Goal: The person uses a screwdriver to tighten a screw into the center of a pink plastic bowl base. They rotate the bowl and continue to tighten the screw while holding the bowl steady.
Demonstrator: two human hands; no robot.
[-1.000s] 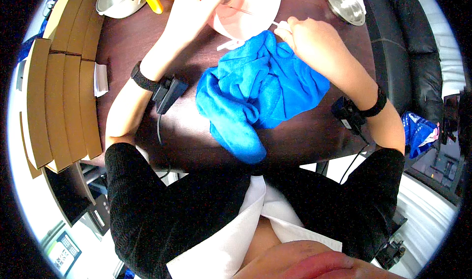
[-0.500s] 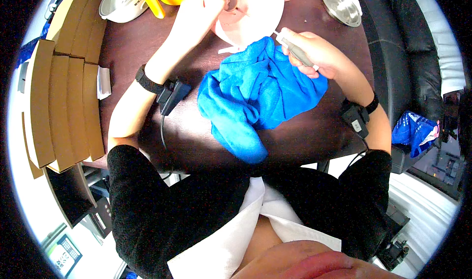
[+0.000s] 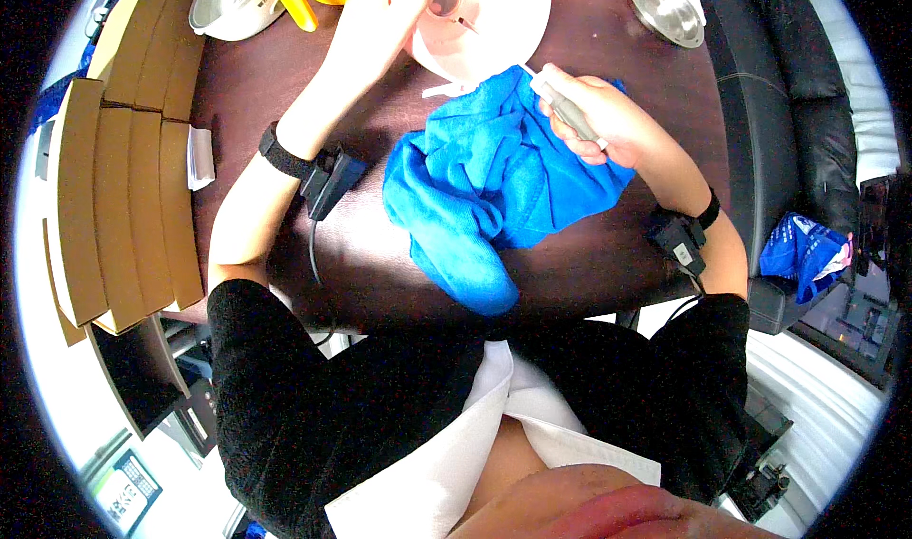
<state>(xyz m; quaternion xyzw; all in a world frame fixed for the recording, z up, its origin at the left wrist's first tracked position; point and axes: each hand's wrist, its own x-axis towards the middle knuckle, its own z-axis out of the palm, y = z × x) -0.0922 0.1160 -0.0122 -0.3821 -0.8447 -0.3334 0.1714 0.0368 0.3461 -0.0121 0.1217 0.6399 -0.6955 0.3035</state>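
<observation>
Right hand: clamped round the grey-handled tool, drawn back toward the wearer since a second ago; more handle shows.
Left hand: beside the pink dish; I can't tell whether it grips.
Pink dish: on the worktop, just beyond the blue cloth.
Reading: I judge the tool's angle is being reset; glare hides its tip.
</observation>
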